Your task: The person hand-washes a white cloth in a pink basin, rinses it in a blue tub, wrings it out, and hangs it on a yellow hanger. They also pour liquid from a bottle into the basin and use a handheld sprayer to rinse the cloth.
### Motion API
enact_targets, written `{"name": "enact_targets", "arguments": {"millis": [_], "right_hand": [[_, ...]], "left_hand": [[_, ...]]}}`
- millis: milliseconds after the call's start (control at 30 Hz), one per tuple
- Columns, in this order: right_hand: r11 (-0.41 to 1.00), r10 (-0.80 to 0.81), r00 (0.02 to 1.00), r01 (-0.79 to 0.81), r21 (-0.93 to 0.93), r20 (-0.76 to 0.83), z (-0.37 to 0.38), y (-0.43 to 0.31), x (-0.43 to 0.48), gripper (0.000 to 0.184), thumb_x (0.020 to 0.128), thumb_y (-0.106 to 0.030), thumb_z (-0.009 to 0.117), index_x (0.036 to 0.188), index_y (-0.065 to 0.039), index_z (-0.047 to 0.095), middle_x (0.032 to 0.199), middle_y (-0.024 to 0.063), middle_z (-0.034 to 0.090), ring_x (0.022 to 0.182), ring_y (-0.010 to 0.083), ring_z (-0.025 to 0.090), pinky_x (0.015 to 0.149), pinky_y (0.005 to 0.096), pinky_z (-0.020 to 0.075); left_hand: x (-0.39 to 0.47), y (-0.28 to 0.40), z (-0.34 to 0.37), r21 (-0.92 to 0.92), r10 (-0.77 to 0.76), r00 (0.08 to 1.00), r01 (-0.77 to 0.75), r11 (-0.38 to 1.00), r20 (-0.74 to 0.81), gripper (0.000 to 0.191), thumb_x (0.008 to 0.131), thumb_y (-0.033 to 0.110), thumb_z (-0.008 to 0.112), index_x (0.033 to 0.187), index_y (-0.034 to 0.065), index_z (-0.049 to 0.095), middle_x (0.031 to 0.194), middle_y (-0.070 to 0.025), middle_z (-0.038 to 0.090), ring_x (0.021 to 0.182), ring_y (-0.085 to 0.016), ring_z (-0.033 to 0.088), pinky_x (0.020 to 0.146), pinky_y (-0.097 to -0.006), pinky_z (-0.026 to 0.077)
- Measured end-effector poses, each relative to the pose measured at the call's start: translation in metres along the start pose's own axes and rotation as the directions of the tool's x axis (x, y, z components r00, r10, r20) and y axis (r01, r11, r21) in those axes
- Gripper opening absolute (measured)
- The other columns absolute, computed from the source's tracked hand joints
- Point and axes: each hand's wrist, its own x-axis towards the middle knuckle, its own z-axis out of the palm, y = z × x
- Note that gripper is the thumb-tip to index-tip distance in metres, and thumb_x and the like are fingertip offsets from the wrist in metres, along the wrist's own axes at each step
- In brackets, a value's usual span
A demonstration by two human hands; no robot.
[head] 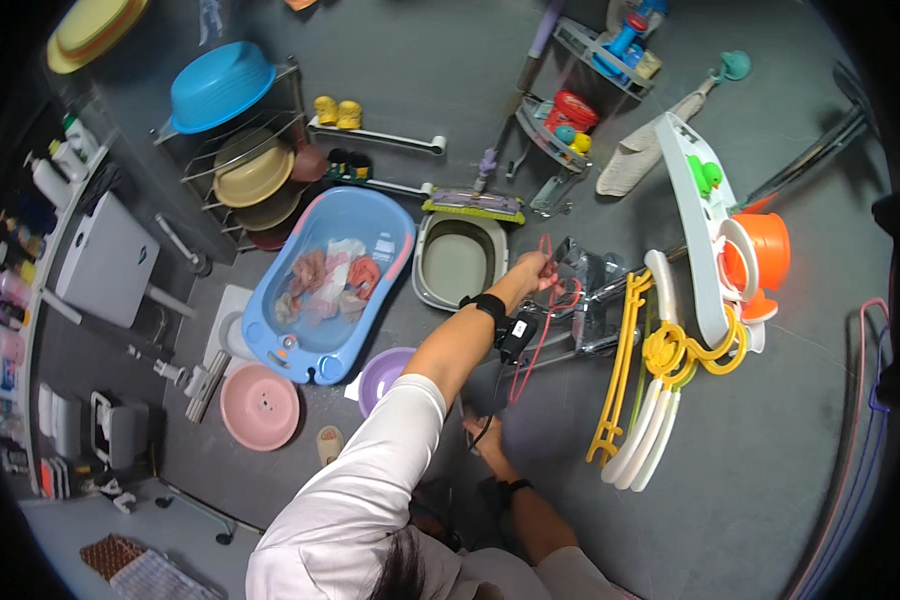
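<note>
My left hand reaches forward, its fingers closed around a thin red wire hanger, beside a chrome rail where clear plastic hangs. Lower down, my right hand is bent near a thin pale edge; its grasp is unclear. Right of the rail hang yellow hangers and white hangers. To the left, a blue baby bathtub holds water and pink and white cloths. A grey basin stands between the tub and my left hand.
On the floor are a purple basin, a pink basin and a slipper. A flat mop leans behind the grey basin. A wall shelf holds an orange cup. Basins fill a metal rack at the upper left.
</note>
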Motion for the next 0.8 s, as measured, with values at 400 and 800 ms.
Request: {"name": "enact_targets", "arguments": {"millis": [400, 800], "right_hand": [[0.923, -0.101, 0.971, 0.01, 0.384, 0.217, 0.002, -0.05, -0.016, 0.017, 0.064, 0.0, 0.066, 0.059, 0.005, 0.051, 0.059, 0.0075, 0.054, 0.058, 0.0089, 0.046, 0.048, 0.0282, 0.04], [0.966, -0.036, 0.676, 0.212, -0.147, 0.736, 0.147, -0.092, -0.094, 0.019, 0.06, 0.006, 0.065, 0.065, -0.001, 0.047, 0.061, 0.0027, 0.052, 0.056, 0.011, 0.047, 0.051, 0.0275, 0.0419]], "left_hand": [[-0.088, 0.026, -0.053, 0.081, 0.154, 0.982, -0.163, 0.983, 0.105, 0.029, 0.083, 0.027, 0.051, 0.102, 0.0055, 0.045, 0.095, -0.0125, 0.055, 0.085, -0.031, 0.056, 0.076, -0.0477, 0.048], [-0.44, -0.093, -0.583, -0.432, 0.046, 0.561, -0.685, 0.586, -0.827, 0.016, 0.084, 0.012, 0.038, 0.08, 0.0026, 0.05, 0.072, -0.012, 0.058, 0.065, -0.027, 0.059, 0.062, -0.0385, 0.051]]}}
